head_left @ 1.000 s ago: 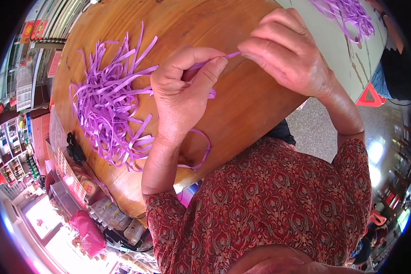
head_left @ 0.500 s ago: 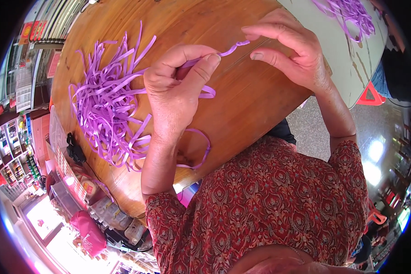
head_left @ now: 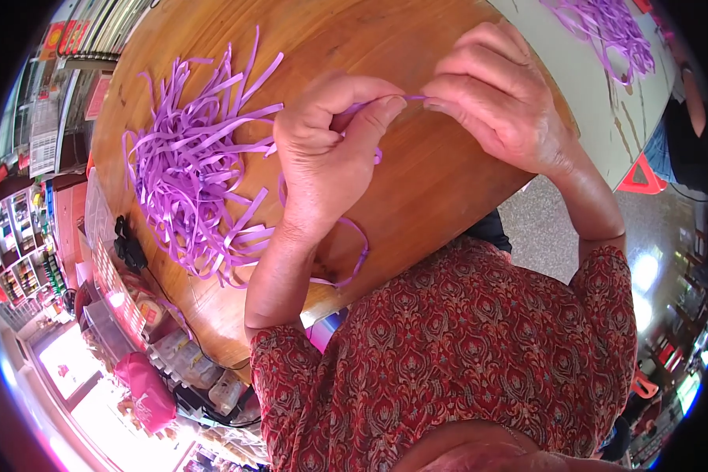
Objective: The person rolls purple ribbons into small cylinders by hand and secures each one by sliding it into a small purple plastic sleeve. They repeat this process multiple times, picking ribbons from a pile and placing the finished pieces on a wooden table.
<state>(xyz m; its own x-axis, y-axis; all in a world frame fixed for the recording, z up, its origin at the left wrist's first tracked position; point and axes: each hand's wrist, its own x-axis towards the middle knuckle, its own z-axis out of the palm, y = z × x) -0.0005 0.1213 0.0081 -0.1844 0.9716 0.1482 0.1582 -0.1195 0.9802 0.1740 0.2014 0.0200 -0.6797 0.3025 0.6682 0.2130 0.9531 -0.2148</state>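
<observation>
Between my two hands a short stretch of purple ribbon is pulled straight. My left hand pinches it between thumb and forefinger. The fingertips of my right hand are closed on its other end, and the fingers hide that end. More of the ribbon hangs below my left hand and curves in a loop near the table's front edge. To the left of my left hand lies a tangled heap of purple ribbons on the wooden table.
At the upper right, more purple ribbons lie on a pale table, with a person beside it. A red stool stands below. Along the left are a black cable plug, shelves and a pink bag.
My right hand has closed from an open pose and now grips the ribbon's end. My left hand has shifted a little to the right. The ribbon between them has gone from curled to taut.
</observation>
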